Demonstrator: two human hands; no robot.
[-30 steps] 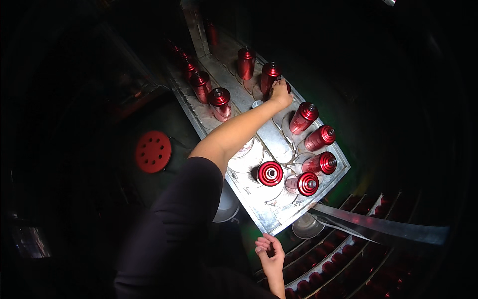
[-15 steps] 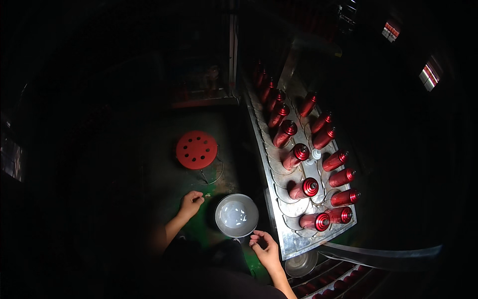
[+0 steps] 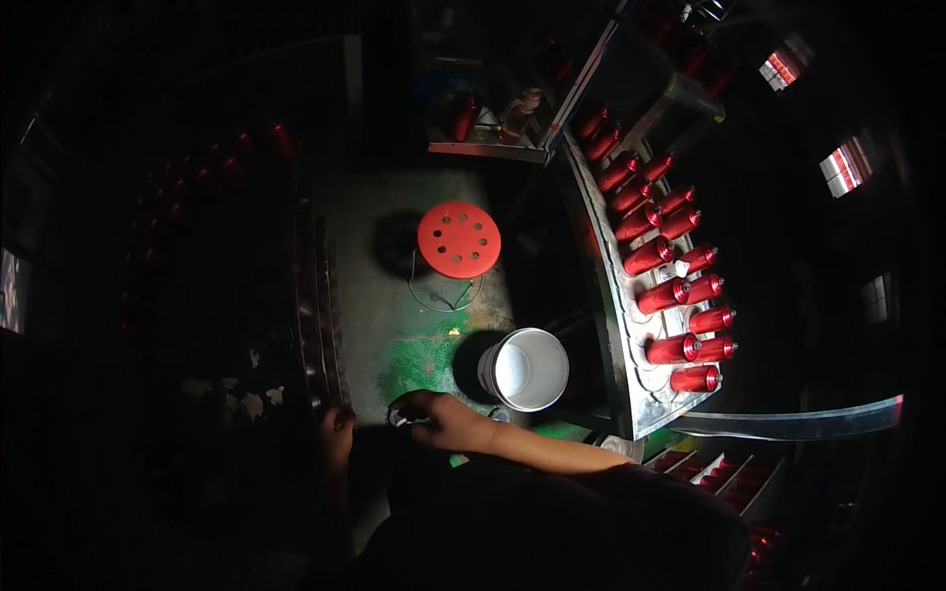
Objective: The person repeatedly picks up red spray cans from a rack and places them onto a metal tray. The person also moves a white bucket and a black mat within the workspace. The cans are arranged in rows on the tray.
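Note:
My right hand [image 3: 451, 422] reaches across in front of me to the left. Its fingers are curled at a small dark thing with white glints [image 3: 399, 417], whose kind I cannot make out. In shadow to the left is my left hand [image 3: 337, 433], its fingers bent closed beside the edge of a dark rack [image 3: 325, 364]. Whatever those fingers hold, if anything, is hidden. A pale bucket [image 3: 530, 369] stands on the floor beyond my right forearm, open at the top. Farther off is a red round stool [image 3: 459, 239] with holes in its seat and thin metal legs.
Along the right runs a metal table [image 3: 650, 419] bearing several shiny red bottle-shaped bodies [image 3: 674, 349]. A clear curved strip [image 3: 788, 422] sticks out from its near end. Below lie racks with more red pieces [image 3: 724, 473]. Dim red shapes [image 3: 202, 182] stand at the left.
My view has turned to the left. The right hand has left the bucket's rim and swung leftward across my front. My left hand has moved down into shadow beside the dark rack.

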